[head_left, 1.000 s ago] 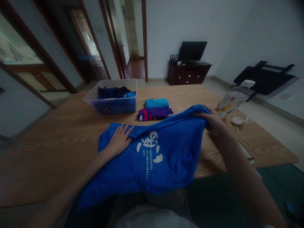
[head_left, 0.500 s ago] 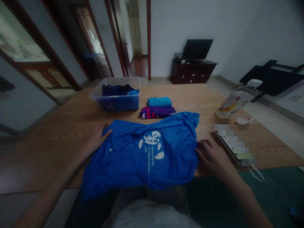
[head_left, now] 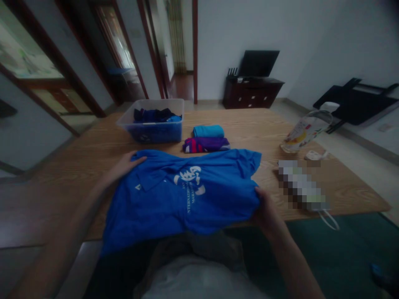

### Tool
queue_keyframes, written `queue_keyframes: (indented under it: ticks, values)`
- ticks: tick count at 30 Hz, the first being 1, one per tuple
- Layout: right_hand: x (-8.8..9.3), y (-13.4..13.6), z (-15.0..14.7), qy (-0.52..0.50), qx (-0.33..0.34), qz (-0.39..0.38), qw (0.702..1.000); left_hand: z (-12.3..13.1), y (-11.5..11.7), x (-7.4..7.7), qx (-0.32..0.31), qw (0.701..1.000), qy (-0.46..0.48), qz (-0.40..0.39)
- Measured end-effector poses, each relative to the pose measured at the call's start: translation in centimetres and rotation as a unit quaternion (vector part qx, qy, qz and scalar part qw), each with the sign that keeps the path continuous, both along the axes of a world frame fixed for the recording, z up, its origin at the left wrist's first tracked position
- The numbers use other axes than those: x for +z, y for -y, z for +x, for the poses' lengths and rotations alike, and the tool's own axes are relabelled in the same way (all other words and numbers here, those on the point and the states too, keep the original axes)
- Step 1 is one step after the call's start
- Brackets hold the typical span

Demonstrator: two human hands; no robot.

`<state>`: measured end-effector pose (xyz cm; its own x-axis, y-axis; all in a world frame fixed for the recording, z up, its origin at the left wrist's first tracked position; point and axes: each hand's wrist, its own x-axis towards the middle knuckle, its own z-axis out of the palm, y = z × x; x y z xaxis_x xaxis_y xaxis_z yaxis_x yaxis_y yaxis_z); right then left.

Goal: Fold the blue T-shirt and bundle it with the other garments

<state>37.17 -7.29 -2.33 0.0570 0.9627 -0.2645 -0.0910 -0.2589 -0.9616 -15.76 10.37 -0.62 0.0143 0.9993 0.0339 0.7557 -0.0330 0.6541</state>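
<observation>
A blue T-shirt (head_left: 158, 199) with white lettering lies spread across the near part of the table, its lower edge hanging over the front. My left hand (head_left: 127, 162) is closed on the shirt's far left corner, thumb on top of the cloth. At the right side, my right hand (head_left: 264, 209) grips the shirt's edge, with the fingers partly hidden under the fabric. Just beyond the shirt lie a folded purple and pink garment (head_left: 208, 144) and a rolled light-blue garment (head_left: 208, 131).
A clear plastic bin (head_left: 149, 132) of dark and blue clothes stands at the back left of the wooden table (head_left: 249, 124). On the right are a bottle (head_left: 307, 131) with a white cap, a small white item (head_left: 314, 155) and a blurred-out object (head_left: 301, 185) with a cord.
My right hand has closed on the shirt's right edge and lifted it a little. The cloth is drawn flatter, and its print has shifted slightly left.
</observation>
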Motion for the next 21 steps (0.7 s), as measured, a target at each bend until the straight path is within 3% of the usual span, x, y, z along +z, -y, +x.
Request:
queue_keyframes:
  ticks: [2,4,9,13,16,17,19,21]
  values:
    - [0.8,0.0,-0.4,-0.090,-0.064,-0.063,0.992,-1.2,0.2,-0.4,0.019,0.999,-0.023,0.020]
    - [1.4,0.2,-0.2,-0.116,-0.062,-0.086,0.988,-1.9,0.6,-1.0,0.031,0.998,-0.047,0.025]
    - [1.9,1.6,2.6,-0.051,-0.059,-0.027,0.997,-1.8,1.4,-2.1,0.070,0.989,-0.123,0.037]
    - [2.3,3.2,3.7,0.003,-0.129,0.019,0.991,0.1,3.1,-0.9,0.066,0.971,-0.184,0.140]
    - [2.3,4.5,3.8,-0.009,-0.146,-0.009,0.989,2.7,7.2,0.7,0.044,0.960,-0.154,0.230]
    - [2.2,4.9,4.0,-0.024,-0.138,-0.031,0.990,3.6,9.1,1.0,0.020,0.967,-0.132,0.215]
    - [1.6,6.0,4.8,-0.044,-0.133,-0.066,0.988,5.2,13.3,0.8,-0.091,0.983,-0.106,0.121]
    - [0.9,7.2,5.9,0.000,-0.153,-0.081,0.985,6.3,17.3,-0.5,-0.197,0.966,-0.161,0.046]
